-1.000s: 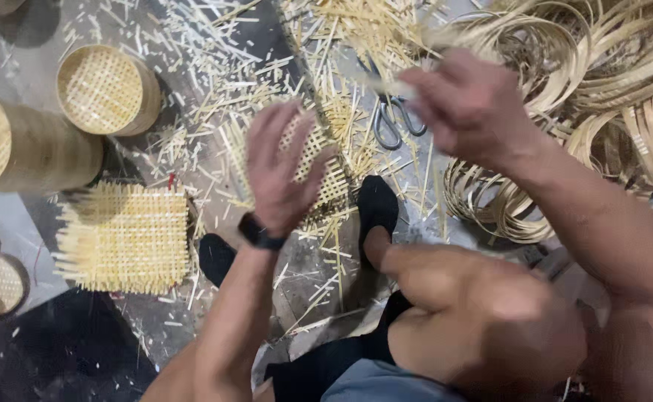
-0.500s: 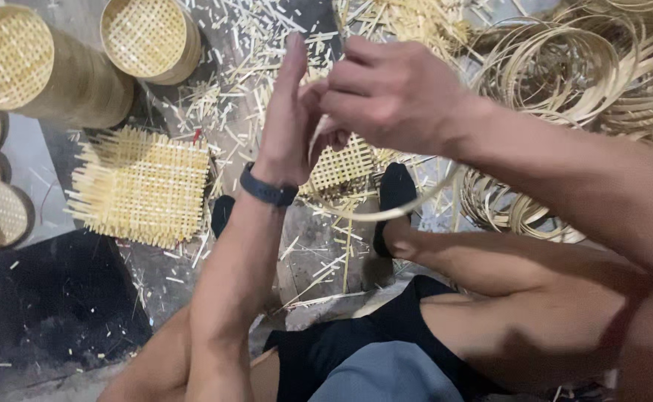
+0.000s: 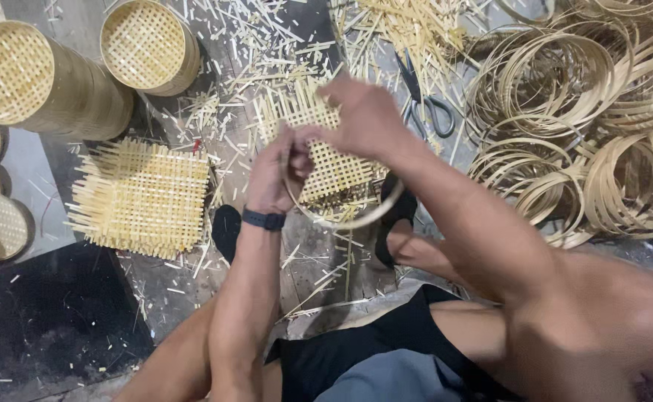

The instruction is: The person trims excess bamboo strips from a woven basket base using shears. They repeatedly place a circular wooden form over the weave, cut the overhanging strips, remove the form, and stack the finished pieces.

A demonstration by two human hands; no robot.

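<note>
Right, both my hands grip the bamboo hoop point(image 3: 341, 216): left hand point(image 3: 278, 175) pinching its left rim, right hand point(image 3: 364, 119) clasped above, over the woven mat point(image 3: 326, 160). Scissors point(image 3: 423, 100) lie just right; cuttings all round.

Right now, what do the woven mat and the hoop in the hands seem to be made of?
Woven mat: thin pale-yellow strips, probably bamboo, matte and unfinished, with an open lattice and loose ends. Hoop: a bent strip of seemingly the same tan material, smooth, like the piled rings.
</note>
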